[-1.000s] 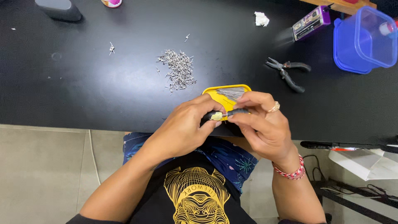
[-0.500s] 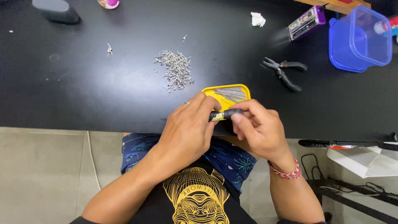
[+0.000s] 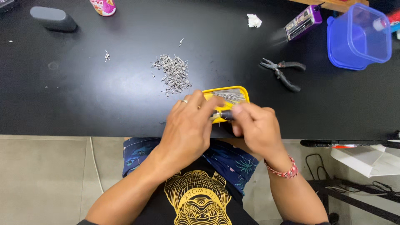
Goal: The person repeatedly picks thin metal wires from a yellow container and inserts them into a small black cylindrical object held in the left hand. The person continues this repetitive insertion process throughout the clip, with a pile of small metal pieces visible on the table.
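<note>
Both hands meet at the near edge of the black table [image 3: 83,96]; the left hand [image 3: 189,127], ring on one finger, is curled with its fingertips pinched on a small dark cylindrical piece [image 3: 225,115], and the right hand [image 3: 256,129] closes on the other end of that same piece, thumb and forefinger tight; what exactly the piece is, I cannot tell, too much is hidden under the fingers; it sits just over the front lip of a shallow yellow tray [image 3: 239,92], which lies on the table right behind the hands with a bundle of thin metal pins in it; just beyond and to the left of the tray, a loose heap of small metal pins [image 3: 173,73] is scattered; black pliers [image 3: 283,73] lie well to the right, apart from the hands; a blue plastic box [image 3: 358,39] stands at the far right corner, a purple packet [image 3: 303,21] beside it; a red-and-white bracelet [image 3: 283,170] circles the right wrist.
</note>
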